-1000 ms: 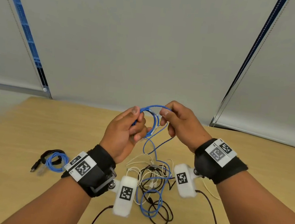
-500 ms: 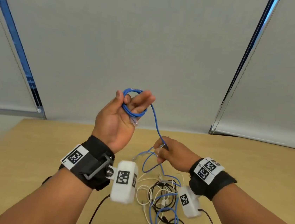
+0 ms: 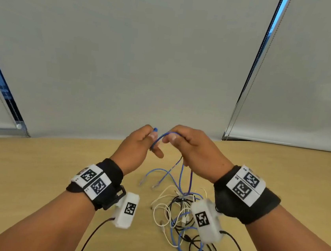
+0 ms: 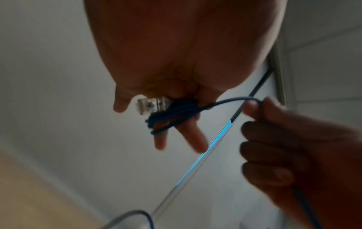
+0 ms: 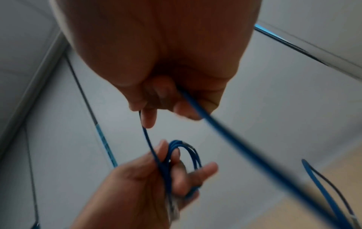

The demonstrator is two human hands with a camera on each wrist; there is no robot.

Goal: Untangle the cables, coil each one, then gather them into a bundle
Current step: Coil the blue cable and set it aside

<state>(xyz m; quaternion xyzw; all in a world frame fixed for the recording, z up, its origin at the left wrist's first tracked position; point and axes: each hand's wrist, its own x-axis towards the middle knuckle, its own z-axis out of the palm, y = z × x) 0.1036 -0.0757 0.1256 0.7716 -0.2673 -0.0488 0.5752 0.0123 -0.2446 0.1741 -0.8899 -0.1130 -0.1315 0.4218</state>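
Winding the blue cable [image 3: 159,140] round its fingers, the left hand [image 3: 137,149] holds the coil while the right hand [image 3: 195,149] pinches the loose part, and next should feed another loop from the pile [image 3: 183,216] on the bench [image 3: 31,172].

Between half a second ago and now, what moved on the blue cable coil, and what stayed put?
The left hand, raised high with the blue cable looped round its fingers, has come down level with the right hand. The right hand rose from near the pile to meet it, bringing the next length across. Both keep their hold. The tangled pile stays on the table.
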